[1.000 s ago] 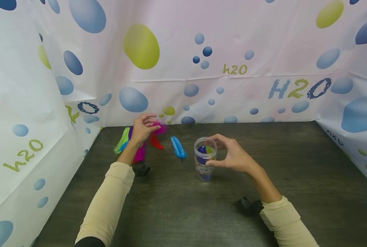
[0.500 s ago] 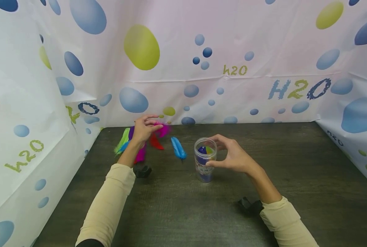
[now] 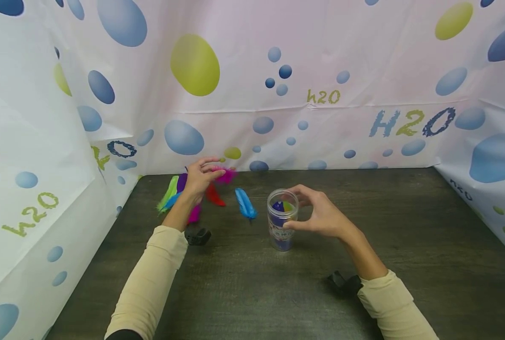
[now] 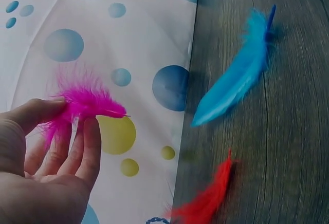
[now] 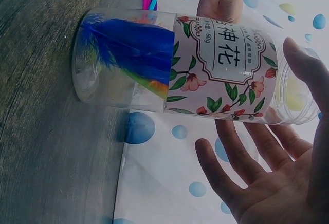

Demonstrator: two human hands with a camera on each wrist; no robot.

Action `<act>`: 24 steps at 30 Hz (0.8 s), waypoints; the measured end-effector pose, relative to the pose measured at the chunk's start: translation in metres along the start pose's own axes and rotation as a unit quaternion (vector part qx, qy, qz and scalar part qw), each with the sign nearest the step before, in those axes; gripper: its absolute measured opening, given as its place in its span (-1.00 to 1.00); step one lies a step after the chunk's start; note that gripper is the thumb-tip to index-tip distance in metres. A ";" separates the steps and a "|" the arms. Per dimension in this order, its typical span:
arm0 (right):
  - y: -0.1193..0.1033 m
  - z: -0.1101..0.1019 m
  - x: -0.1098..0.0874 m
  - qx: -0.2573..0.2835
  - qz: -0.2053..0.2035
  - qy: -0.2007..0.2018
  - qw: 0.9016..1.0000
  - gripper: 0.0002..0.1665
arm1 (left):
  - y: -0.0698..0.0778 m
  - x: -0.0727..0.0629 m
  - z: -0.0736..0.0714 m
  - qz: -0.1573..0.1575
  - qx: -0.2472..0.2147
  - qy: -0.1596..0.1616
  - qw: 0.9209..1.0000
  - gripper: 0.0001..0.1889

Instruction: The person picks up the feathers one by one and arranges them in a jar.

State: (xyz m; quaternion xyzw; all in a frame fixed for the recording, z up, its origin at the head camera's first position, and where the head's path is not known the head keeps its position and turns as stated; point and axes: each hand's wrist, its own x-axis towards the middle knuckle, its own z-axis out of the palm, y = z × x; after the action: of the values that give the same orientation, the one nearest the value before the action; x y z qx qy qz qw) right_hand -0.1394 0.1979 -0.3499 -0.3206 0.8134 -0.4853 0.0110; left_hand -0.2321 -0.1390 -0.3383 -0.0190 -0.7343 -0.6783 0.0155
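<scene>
At the back left of the table my left hand (image 3: 198,182) pinches a fluffy pink feather (image 4: 87,100) between thumb and fingers, its quill end pointing away from the palm. My right hand (image 3: 322,215) holds a clear jar (image 3: 282,231) from the right side, thumb and fingers around its upper part. The jar stands upright and lidless, with a flowered label (image 5: 223,70). Inside it a blue feather (image 5: 139,44) and a yellow-green one show. On the table between the hands lie a blue feather (image 3: 246,203) and a red feather (image 3: 215,194).
Green (image 3: 169,193), purple and magenta feathers lie under and left of my left forearm, partly hidden by it. A white sheet (image 3: 252,56) printed with blue and green dots rises behind the dark wooden table (image 3: 256,293) and along both sides.
My left hand has shifted very slightly to the right with the pink feather, which now shows more beyond the fingertips. My right hand and the jar have stayed in place.
</scene>
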 end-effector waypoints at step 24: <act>0.001 0.001 -0.001 0.002 -0.007 0.001 1.000 -0.23 | 0.022 -0.009 0.018 -0.062 -0.114 0.017 0.991 -0.68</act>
State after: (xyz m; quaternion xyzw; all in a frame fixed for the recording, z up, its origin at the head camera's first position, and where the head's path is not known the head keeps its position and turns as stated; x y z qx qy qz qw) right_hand -0.1383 0.1983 -0.3511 -0.3261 0.8101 -0.4871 0.0076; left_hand -0.2219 -0.1196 -0.3179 0.0366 -0.6513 -0.7577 -0.0168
